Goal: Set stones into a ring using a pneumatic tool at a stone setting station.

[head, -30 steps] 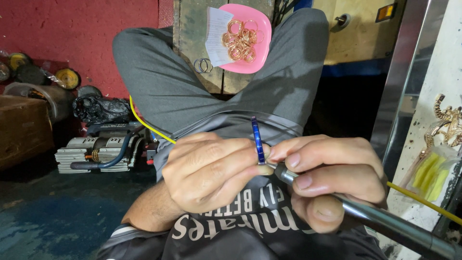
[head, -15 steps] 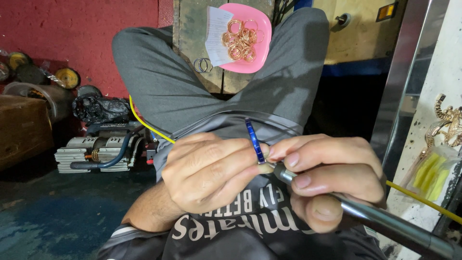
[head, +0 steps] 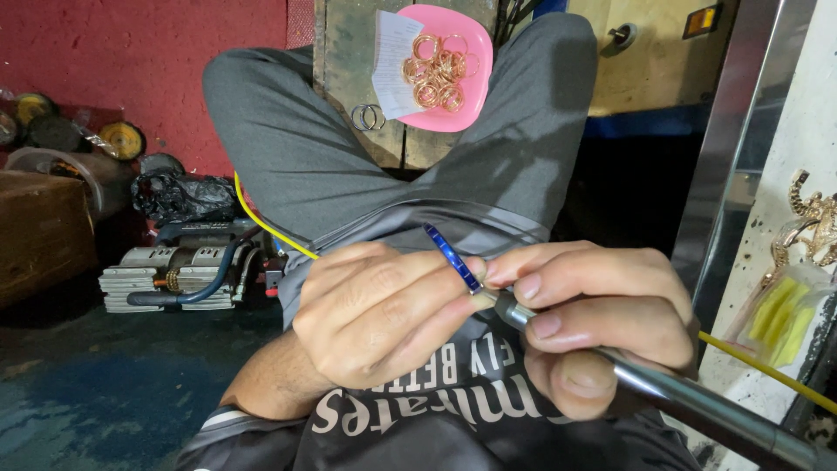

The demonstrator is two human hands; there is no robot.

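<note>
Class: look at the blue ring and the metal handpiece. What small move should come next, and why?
Probably turn the blue ring slightly in the left hand, bringing a fresh stretch of its edge to the tool tip. The right hand holds the metal handpiece with its tip against the ring's lower edge, so only that spot is being worked.

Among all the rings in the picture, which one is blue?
The blue ring held in the left hand at the tool tip. The rings in the pink dish are gold; two on the wood are silver.
</note>
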